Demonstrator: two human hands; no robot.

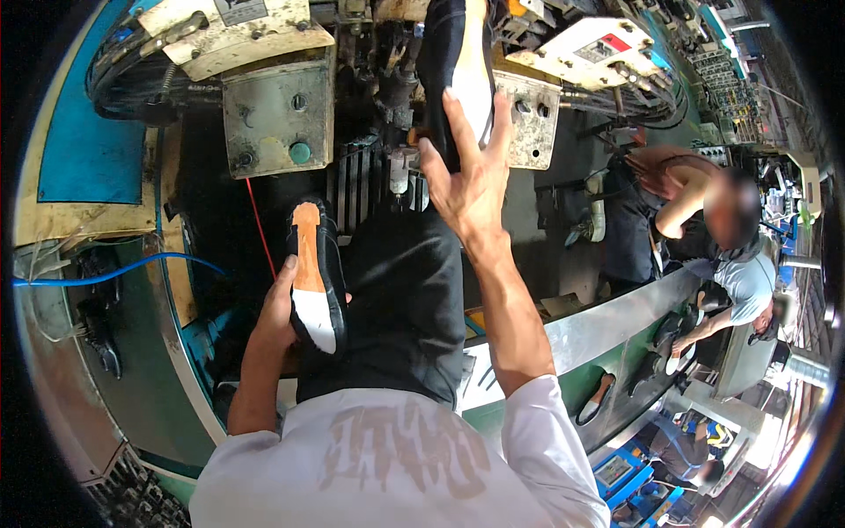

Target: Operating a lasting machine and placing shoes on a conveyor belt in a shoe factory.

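Observation:
My left hand (279,310) is wrapped round a black shoe (310,264), its underside turned up, tan at one end and white at the other. That shoe is beside my left thigh. Further up, a second black shoe (473,57) with a pale, white-ended underside sits at the machine in front of me, its upper end cut off by the picture's edge. My right hand (469,185) reaches to this shoe with fingers spread. Its fingertips lie at the shoe's near end and seem to touch the underside; no grip round it shows.
Metal control boxes flank the machine, the left box (280,119) bearing a green button (299,153). A blue hose (132,267) crosses at left above dark shoes (101,343). At right, a green conveyor (493,418) carries shoes (597,398); several people work beyond.

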